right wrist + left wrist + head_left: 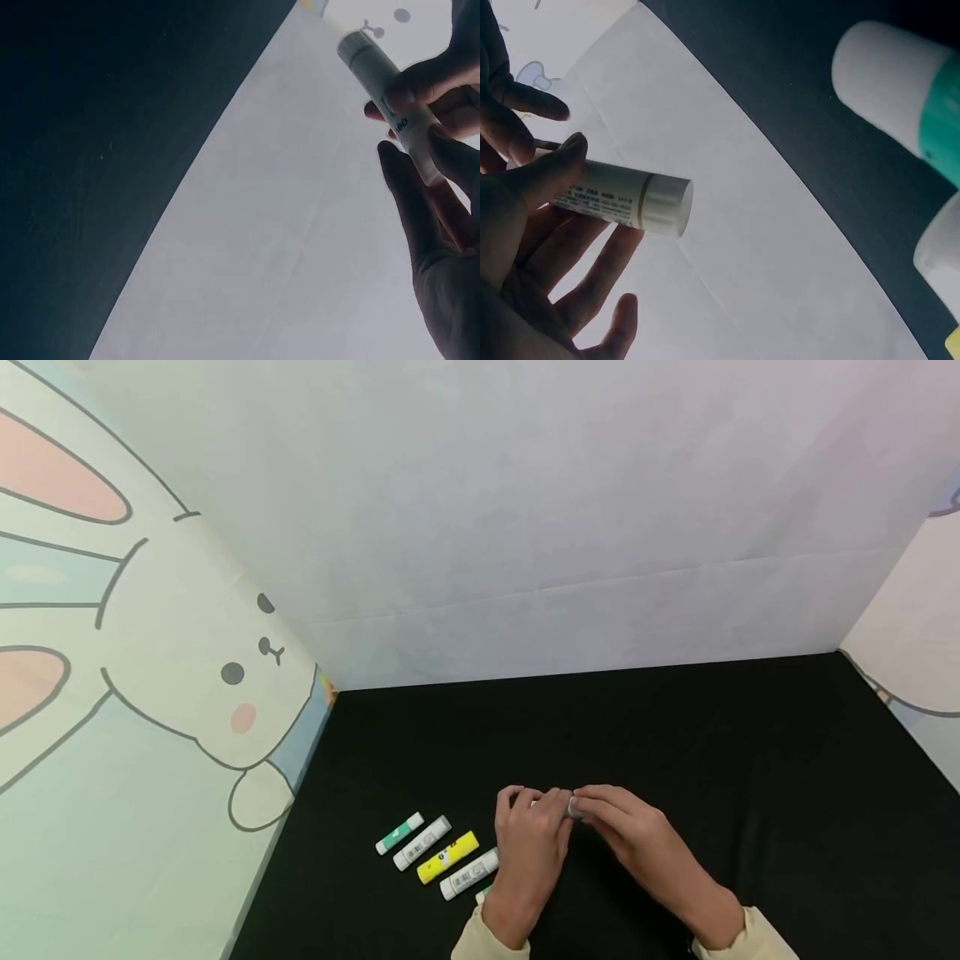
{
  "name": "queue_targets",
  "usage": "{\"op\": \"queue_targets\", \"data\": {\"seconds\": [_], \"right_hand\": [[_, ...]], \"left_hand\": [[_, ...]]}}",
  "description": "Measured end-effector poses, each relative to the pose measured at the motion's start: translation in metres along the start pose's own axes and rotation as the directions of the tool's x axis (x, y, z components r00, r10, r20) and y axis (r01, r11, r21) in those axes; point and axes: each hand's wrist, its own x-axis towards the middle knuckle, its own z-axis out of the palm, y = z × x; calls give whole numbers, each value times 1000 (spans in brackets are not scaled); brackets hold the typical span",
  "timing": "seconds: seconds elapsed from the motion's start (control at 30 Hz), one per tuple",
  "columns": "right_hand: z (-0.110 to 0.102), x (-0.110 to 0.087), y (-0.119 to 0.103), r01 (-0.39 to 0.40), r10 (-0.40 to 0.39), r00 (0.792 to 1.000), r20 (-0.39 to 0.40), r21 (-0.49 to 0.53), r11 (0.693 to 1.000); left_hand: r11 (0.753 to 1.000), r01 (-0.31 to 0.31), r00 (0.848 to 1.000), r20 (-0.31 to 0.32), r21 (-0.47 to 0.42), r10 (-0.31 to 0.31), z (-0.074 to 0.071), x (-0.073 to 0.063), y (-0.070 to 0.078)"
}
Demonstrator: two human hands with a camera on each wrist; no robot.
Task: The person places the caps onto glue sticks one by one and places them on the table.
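Note:
A white glue stick (622, 191) with small print is held between the two hands. My left hand (529, 842) grips its body, with the thumb on one side and fingers underneath in the left wrist view. The ribbed end (354, 46) juts out free beyond that hand. At the opposite end, my right hand (637, 835) pinches the glue stick between thumb and fingers, as the right wrist view shows. From the head view only a small pale piece of the glue stick (576, 808) is visible; the fingers hide the remainder.
Left of the hands, several glue sticks lie in a slanted row on the black table (675, 735): a green-and-white one (400, 833), a white one (422, 843), a yellow one (447, 857), another white one (470, 873). One more is partly hidden by the left wrist.

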Motion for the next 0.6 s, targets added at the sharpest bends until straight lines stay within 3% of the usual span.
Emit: {"op": "queue_targets", "data": {"seconds": [0.17, 0.33, 0.6], "right_hand": [[3, -6, -5, -17, 17, 1000, -2, -4, 1000], [4, -8, -9, -23, 23, 1000, -9, -4, 1000], [2, -4, -6, 76, -76, 997, 8, 9, 997]], "left_hand": [[998, -50, 997, -56, 49, 53, 0, -4, -1], [994, -69, 996, -54, 79, 73, -3, -6, 0], [994, -88, 993, -78, 66, 93, -4, -10, -3]]}}
